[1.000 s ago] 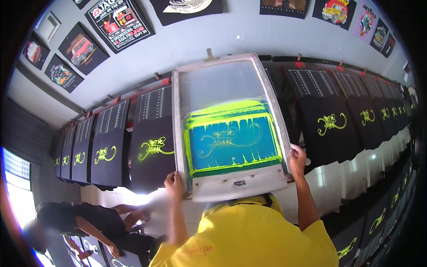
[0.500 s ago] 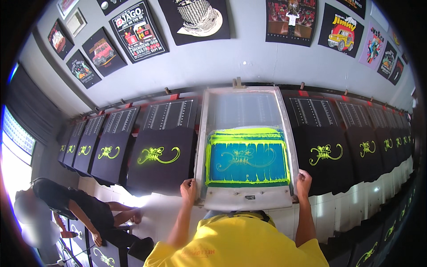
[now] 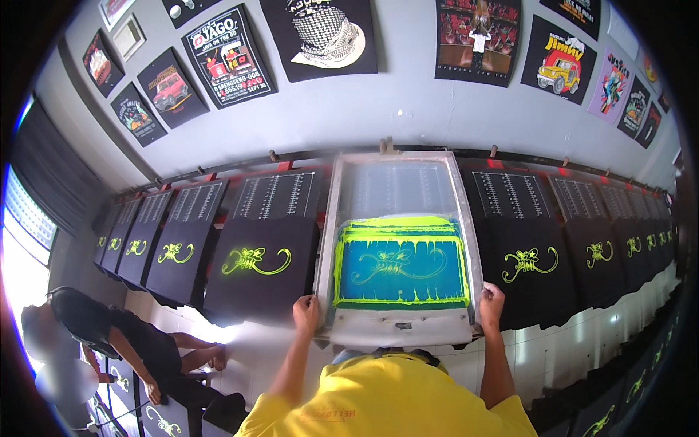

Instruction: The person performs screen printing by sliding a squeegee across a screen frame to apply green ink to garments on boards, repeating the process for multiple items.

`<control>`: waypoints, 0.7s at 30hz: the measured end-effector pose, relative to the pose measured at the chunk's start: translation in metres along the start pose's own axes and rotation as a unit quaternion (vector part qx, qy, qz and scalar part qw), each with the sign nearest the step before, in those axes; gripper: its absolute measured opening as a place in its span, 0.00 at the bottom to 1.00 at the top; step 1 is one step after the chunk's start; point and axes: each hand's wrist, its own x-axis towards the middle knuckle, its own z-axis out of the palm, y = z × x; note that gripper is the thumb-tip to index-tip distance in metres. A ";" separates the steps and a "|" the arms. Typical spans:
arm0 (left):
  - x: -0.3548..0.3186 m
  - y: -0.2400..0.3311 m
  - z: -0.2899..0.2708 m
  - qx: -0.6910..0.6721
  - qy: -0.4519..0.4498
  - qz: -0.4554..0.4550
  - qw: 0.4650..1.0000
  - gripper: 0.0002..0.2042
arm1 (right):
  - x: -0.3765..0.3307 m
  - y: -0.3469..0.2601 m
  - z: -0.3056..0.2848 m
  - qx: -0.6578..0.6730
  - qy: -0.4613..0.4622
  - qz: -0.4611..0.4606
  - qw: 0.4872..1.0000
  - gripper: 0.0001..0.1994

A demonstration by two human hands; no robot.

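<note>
Our left hand (image 3: 306, 313) is closed on the lower left corner of the screen-printing frame (image 3: 399, 331), fingers curled over its edge; our right hand (image 3: 492, 302) grips the lower right corner the same way; the frame lies between them over the long table, its blue stencil panel (image 3: 402, 265) ringed with neon yellow-green ink, and it sits between two black shirts, one with a printed yellow design (image 3: 255, 261) on the left and another (image 3: 530, 262) on the right. Whatever lies under the frame is hidden; our palms cannot be seen. A seated person (image 3: 109, 339) is cut off at the lower left. Since half a second ago the frame has come more squarely into line before us, and the wall posters (image 3: 227, 57) show more fully.
</note>
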 end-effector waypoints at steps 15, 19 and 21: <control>0.001 0.004 -0.006 0.040 -0.036 0.001 0.999 0.14 | -0.003 -0.011 0.001 -0.002 -0.007 0.006 1.000 0.11; 0.003 -0.002 -0.006 0.037 -0.030 0.019 0.999 0.13 | -0.002 -0.015 0.000 0.001 -0.002 0.003 1.000 0.11; 0.004 -0.003 -0.005 0.044 -0.023 0.033 0.998 0.13 | -0.004 -0.019 0.001 0.004 0.002 0.004 1.000 0.11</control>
